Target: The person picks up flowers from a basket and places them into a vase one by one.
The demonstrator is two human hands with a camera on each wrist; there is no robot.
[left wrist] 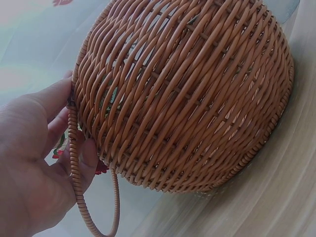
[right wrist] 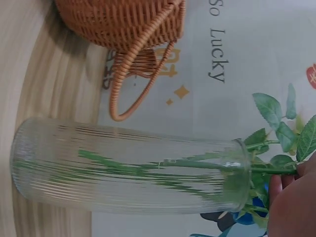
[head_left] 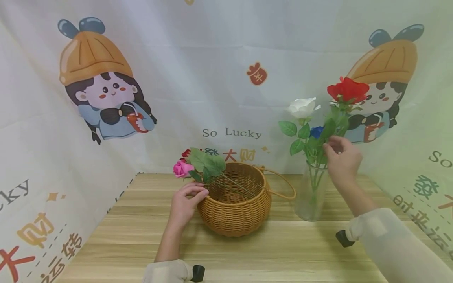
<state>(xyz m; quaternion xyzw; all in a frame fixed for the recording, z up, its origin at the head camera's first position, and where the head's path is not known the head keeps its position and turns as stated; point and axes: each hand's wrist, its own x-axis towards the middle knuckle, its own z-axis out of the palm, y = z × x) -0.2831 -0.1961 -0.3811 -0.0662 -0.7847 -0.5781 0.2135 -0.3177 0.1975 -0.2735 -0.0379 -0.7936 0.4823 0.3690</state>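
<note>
Basket (head_left: 235, 218) is gripped at the rim by the left hand (head_left: 185, 201); right hand (head_left: 342, 160) pinches a stem (right wrist: 275, 169) above the vase (head_left: 308, 201).

A person's left grip (head_left: 185, 199), thumb and fingers bent in a hold, sits lower than the pinching right grip (head_left: 344, 160); below each, a bare forearm (head_left: 169, 241) slants into a pale sleeve (head_left: 396, 241).

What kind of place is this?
Maybe a little indoor corner set up for arranging flowers. I can see a wood-grained table, a cloth with cartoon pictures hanging around it, and flowers in a glass vase.
</note>
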